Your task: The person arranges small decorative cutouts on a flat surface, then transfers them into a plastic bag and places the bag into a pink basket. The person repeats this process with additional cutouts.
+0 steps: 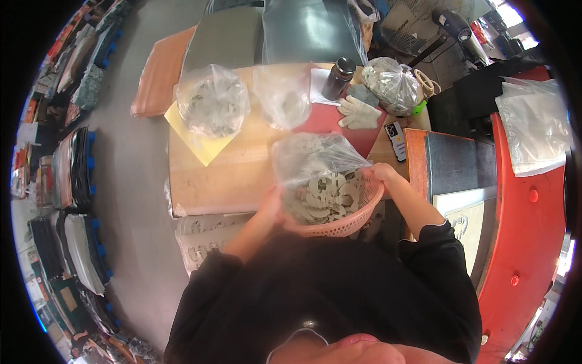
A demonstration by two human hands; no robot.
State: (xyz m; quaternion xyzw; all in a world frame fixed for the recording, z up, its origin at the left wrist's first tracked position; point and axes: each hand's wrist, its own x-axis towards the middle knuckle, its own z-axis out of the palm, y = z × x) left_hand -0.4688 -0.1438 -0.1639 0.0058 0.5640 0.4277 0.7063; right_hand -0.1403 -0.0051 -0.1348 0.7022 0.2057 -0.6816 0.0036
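In front of my body a pink perforated plastic basket (348,225) holds many flat, grey, curved cut-out pieces (327,197). A clear plastic bag (312,156) lies over its far side, with more grey pieces showing through the film. At the basket's right rim my right hand (382,172) is closed, pinching the bag's edge. My left hand (276,205) is at the left side of the basket, closed on the bag's edge, its fingertips partly hidden by film and pieces.
Beyond the basket, the wooden table (212,182) bears a filled clear bag (213,103), another translucent bag (284,100), a black bottle (339,79), a white glove (359,113) and a phone (396,141). A bulging bag (391,87) sits far right. Red machinery (527,236) stands at right.
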